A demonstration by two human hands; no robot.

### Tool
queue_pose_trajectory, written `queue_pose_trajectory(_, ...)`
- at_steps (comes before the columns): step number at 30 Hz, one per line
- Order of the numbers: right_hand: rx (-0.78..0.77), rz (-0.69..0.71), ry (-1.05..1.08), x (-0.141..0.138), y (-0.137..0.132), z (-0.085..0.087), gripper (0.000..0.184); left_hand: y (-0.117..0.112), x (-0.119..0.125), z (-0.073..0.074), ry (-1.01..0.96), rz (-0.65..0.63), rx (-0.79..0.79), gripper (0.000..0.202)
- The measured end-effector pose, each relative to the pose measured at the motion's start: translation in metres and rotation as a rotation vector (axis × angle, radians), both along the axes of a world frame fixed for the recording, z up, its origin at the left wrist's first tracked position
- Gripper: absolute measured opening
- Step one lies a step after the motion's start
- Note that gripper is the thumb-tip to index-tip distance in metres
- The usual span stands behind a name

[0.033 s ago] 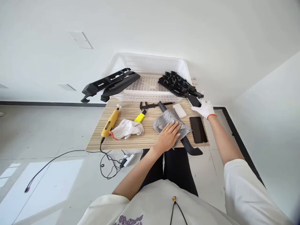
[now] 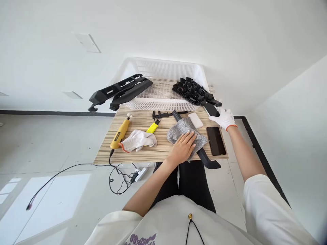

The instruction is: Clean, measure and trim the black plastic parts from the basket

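Note:
My bare left hand [image 2: 184,146] lies flat on a grey cloth [image 2: 176,132], fingers stretched out. The cloth is draped over a long dark plastic strip [image 2: 208,161], whose hooked end sticks out past the table's front edge. At the table's back right, my right hand [image 2: 223,119] wears a white knit glove with an orange cuff. Its thumb and fingers close around the edge of a dark, flat, phone-like slab [image 2: 211,110] with a pale side. Black moulded parts partly cover the slab's far end. A black phone [image 2: 216,141] lies just nearer to me.
A white plastic basket [image 2: 163,103] stands behind the striped table [image 2: 163,156], holding long black trim pieces [image 2: 122,92] and clustered black parts [image 2: 191,92]. On the table lie a yellow rotary tool [image 2: 120,134], a glove [image 2: 139,140], a yellow knife [image 2: 152,128], calipers [image 2: 163,115] and a white block [image 2: 195,120].

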State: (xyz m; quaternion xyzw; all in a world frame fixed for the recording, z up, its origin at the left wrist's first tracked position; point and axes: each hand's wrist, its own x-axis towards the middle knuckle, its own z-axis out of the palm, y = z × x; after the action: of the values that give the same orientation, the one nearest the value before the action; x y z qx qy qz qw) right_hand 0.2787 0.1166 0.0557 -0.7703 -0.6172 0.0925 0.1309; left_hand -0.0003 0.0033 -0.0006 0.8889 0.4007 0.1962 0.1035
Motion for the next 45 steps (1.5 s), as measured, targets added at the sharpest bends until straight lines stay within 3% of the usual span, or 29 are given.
queue_pose_trajectory(4, 0.055, 0.003, -0.014, -0.032, -0.073, 0.023, 0.067, 0.019, -0.005, 0.001, -0.006, 0.049, -0.02, 0.053)
queue_pose_trajectory(6, -0.098, 0.162, -0.005, -0.056, -0.116, 0.024, 0.053, 0.031, -0.01, 0.002, -0.015, 0.073, -0.025, 0.054)
queue_pose_trajectory(8, -0.244, 0.209, -0.073, -0.081, -0.15, 0.019, 0.046, 0.043, -0.015, 0.002, -0.024, 0.102, -0.023, 0.054)
queue_pose_trajectory(10, -0.271, 0.22, -0.15, -0.102, -0.17, 0.013, 0.041, 0.052, -0.02, 0.002, -0.024, 0.126, -0.022, 0.055)
queue_pose_trajectory(13, -0.258, 0.167, -0.166, -0.12, -0.179, 0.008, 0.026, 0.061, -0.025, 0.001, -0.015, 0.13, -0.008, 0.055)
queue_pose_trajectory(16, -0.28, 0.137, -0.096, -0.122, -0.184, 0.012, 0.016, 0.067, -0.032, 0.003, -0.011, 0.075, 0.028, 0.054)
queue_pose_trajectory(20, -0.354, 0.214, 0.144, -0.111, -0.208, 0.024, 0.021, 0.072, -0.046, 0.017, -0.017, -0.051, 0.088, 0.056)
queue_pose_trajectory(24, -0.392, 0.237, 0.306, -0.094, -0.245, 0.038, 0.022, 0.077, -0.065, 0.044, -0.022, -0.175, 0.227, 0.052)
queue_pose_trajectory(28, -0.444, 0.245, 0.367, -0.078, -0.273, 0.059, 0.029, 0.084, -0.082, 0.076, -0.043, -0.142, 0.391, 0.054)
queue_pose_trajectory(31, -0.519, 0.213, 0.357, -0.069, -0.281, 0.073, 0.03, 0.084, -0.09, 0.097, -0.081, -0.151, 0.422, 0.046)
queue_pose_trajectory(33, -0.484, 0.197, 0.252, -0.064, -0.281, 0.078, 0.026, 0.078, -0.095, 0.108, -0.087, -0.172, 0.442, 0.041)
queue_pose_trajectory(39, -0.17, 0.237, -0.157, -0.061, -0.262, 0.071, 0.022, 0.055, -0.115, 0.128, -0.06, -0.07, 0.563, 0.037)
queue_pose_trajectory(43, 0.116, 0.354, -0.375, -0.057, -0.243, 0.06, 0.019, 0.049, -0.133, 0.13, -0.068, 0.006, 0.499, 0.041)
queue_pose_trajectory(45, 0.167, 0.388, -0.408, -0.051, -0.236, 0.053, 0.017, 0.047, -0.139, 0.128, -0.069, 0.046, 0.44, 0.043)
